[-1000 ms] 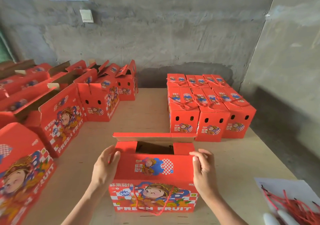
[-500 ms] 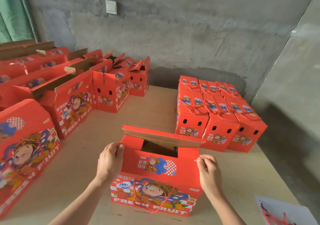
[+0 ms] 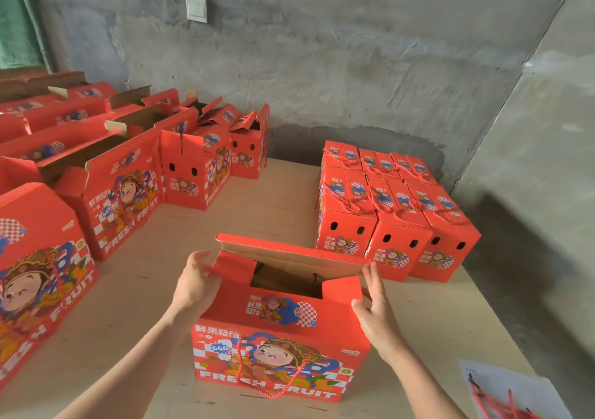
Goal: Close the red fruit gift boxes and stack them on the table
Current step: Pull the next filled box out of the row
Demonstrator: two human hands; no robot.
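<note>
A red fruit gift box (image 3: 280, 338) stands on the wooden table (image 3: 154, 290) in front of me, its top open and its far flap (image 3: 289, 252) lifted. My left hand (image 3: 193, 286) holds the box's upper left corner, fingers curled over the edge. My right hand (image 3: 376, 309) lies against the upper right side with fingers straight. A red cord handle hangs on the box front. A block of closed boxes (image 3: 392, 212) sits at the back right, near the wall.
Several open red boxes (image 3: 128, 186) crowd the left side of the table, one large one (image 3: 35, 273) at the near left. A white sheet with red cords (image 3: 512, 393) lies at the near right. The concrete wall is behind; the table's right edge drops to the floor.
The view has swung left and down. My left hand has curled over the box's left corner, my right hand has slid along the right side, and the far flap stands a little higher.
</note>
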